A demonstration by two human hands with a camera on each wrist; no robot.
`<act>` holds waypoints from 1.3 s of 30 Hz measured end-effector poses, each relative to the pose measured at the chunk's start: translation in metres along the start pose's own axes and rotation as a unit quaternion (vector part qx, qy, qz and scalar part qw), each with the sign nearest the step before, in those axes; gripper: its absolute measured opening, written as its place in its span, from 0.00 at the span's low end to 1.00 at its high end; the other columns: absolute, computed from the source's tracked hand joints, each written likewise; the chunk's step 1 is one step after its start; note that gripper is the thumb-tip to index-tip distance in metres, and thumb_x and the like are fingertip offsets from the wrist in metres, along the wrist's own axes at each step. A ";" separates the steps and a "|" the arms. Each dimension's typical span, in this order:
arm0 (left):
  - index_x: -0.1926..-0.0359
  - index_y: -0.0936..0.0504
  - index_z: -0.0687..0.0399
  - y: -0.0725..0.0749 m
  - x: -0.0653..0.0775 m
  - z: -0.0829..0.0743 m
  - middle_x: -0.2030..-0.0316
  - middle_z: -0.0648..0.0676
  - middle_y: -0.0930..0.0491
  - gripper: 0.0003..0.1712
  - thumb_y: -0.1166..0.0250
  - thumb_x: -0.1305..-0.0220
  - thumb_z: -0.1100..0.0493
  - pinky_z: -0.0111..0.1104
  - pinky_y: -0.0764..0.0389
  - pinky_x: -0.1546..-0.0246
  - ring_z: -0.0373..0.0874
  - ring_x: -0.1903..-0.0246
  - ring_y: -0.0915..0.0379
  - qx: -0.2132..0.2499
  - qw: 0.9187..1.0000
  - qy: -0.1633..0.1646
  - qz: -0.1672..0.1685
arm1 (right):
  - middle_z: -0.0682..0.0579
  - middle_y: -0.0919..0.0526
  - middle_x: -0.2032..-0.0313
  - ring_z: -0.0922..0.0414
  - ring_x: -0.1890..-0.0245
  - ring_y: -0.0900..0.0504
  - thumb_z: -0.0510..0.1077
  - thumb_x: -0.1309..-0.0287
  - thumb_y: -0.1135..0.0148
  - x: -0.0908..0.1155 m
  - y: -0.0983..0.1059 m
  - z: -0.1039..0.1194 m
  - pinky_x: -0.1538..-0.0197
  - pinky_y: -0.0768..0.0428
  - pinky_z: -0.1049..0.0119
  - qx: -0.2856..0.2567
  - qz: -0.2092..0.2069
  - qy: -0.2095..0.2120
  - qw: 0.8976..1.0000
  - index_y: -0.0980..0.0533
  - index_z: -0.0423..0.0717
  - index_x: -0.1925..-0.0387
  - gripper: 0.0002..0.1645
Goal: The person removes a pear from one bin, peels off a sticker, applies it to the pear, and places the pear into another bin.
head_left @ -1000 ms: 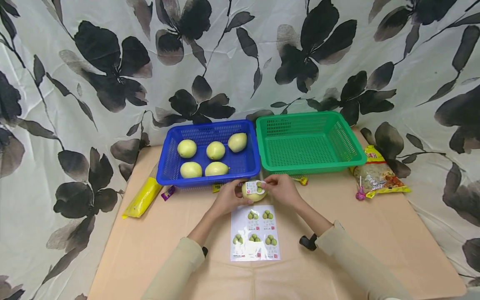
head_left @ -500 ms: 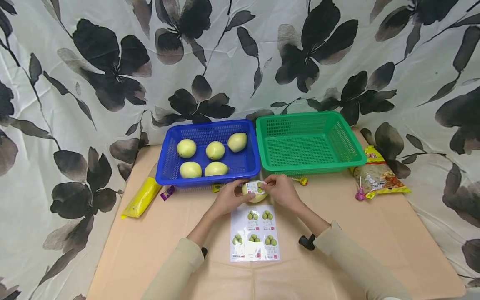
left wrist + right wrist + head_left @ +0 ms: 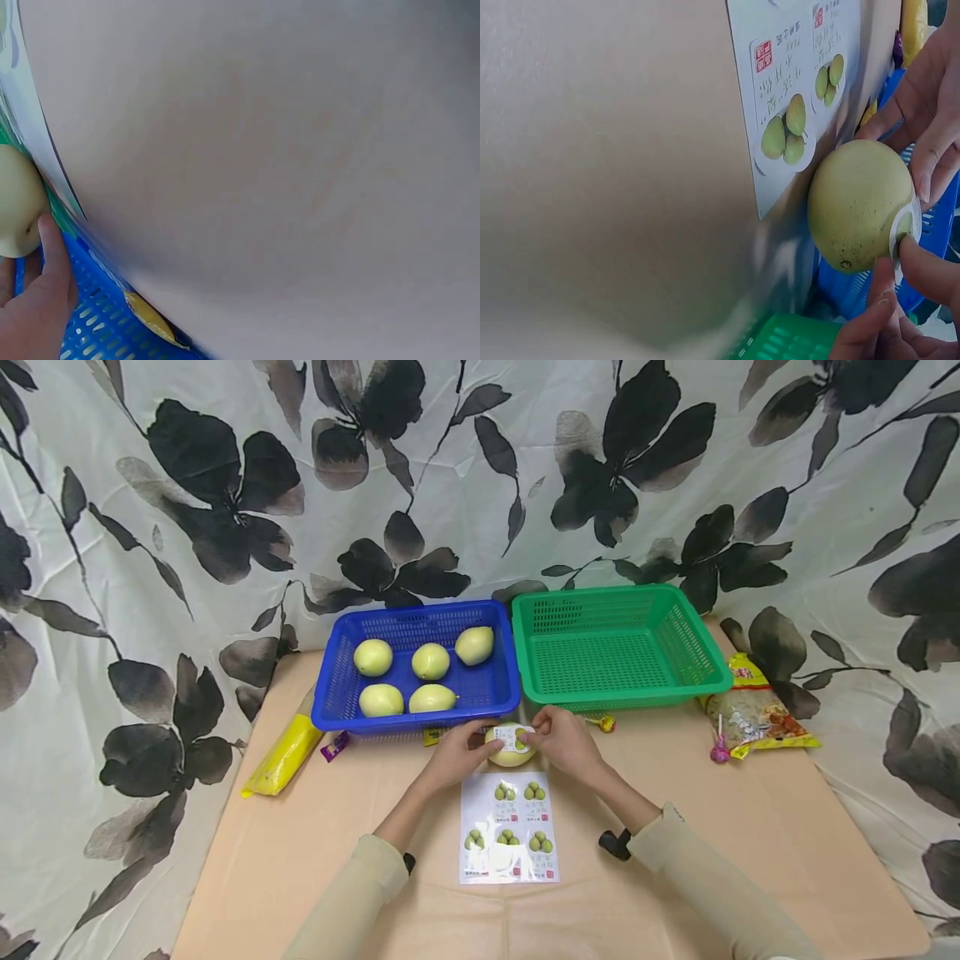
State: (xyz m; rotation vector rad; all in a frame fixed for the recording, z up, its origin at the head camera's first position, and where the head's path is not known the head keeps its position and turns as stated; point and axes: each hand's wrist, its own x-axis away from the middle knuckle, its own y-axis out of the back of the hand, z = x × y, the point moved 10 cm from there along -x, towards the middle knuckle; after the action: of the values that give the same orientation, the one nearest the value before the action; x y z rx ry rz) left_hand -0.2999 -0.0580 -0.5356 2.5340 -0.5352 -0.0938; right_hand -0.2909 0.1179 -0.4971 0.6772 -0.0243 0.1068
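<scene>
A pale yellow-green pear is held up just beyond the sticker sheet. My left hand grips it from the left, the thumb lying on its near side. Across the pear's top lies a white sticker with a printed fruit picture. My right hand pinches the sticker's right end against the fruit. In the right wrist view, the thumb presses on the sticker, and the other fingertips touch the pear below it. The left wrist view catches only part of the pear and left hand.
A blue basket with several pears stands behind the left hand, beside a green basket. Small candies and a lollipop lie in front of them. A yellow packet is at left, a snack bag at right.
The sticker's right end has come down closer to the pear, and the pear has turned slightly. Both hands stay in nearly the same place.
</scene>
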 end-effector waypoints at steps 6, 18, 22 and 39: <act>0.31 0.23 0.54 0.001 0.000 -0.001 0.39 0.56 0.18 0.28 0.32 0.28 0.51 0.45 0.19 0.35 0.51 0.41 0.21 0.010 1.000 -0.002 0.011 | 0.49 0.18 0.73 0.57 0.76 0.24 0.50 0.42 0.22 0.000 -0.002 -0.007 0.73 0.24 0.67 0.002 0.011 -0.006 1.000 0.21 0.40 0.63 0.20; 0.29 0.26 0.58 -0.002 0.001 -0.001 0.37 0.59 0.21 0.35 0.26 0.34 0.58 0.41 0.16 0.39 0.54 0.40 0.19 0.036 0.999 -0.014 0.037 | 0.38 0.14 0.63 0.42 0.68 0.14 0.44 0.31 0.32 -0.003 -0.013 -0.028 0.71 0.17 0.63 -0.069 0.063 -0.006 0.996 0.21 0.33 0.53 0.17; 0.28 0.28 0.57 -0.004 0.001 0.000 0.35 0.59 0.22 0.38 0.25 0.36 0.58 0.39 0.16 0.39 0.54 0.40 0.19 0.040 0.998 -0.009 0.045 | 0.38 0.13 0.55 0.46 0.62 0.13 0.42 0.30 0.34 -0.005 -0.017 -0.027 0.63 0.12 0.59 -0.072 0.083 0.017 0.994 0.22 0.32 0.44 0.20; 0.29 0.26 0.54 -0.020 -0.003 -0.008 0.41 0.58 0.18 0.36 0.25 0.35 0.57 0.40 0.15 0.42 0.53 0.44 0.18 0.054 0.997 -0.018 0.061 | 0.47 0.16 0.48 0.52 0.49 0.18 0.48 0.51 0.16 0.004 -0.025 -0.029 0.43 0.18 0.53 -0.017 0.101 0.082 0.991 0.30 0.43 0.30 0.49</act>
State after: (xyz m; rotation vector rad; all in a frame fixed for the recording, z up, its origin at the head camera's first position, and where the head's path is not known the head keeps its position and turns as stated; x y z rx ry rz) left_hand -0.2942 -0.0373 -0.5395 2.6019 -0.7253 -0.0664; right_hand -0.2844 0.1174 -0.5353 0.6300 0.0630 0.3555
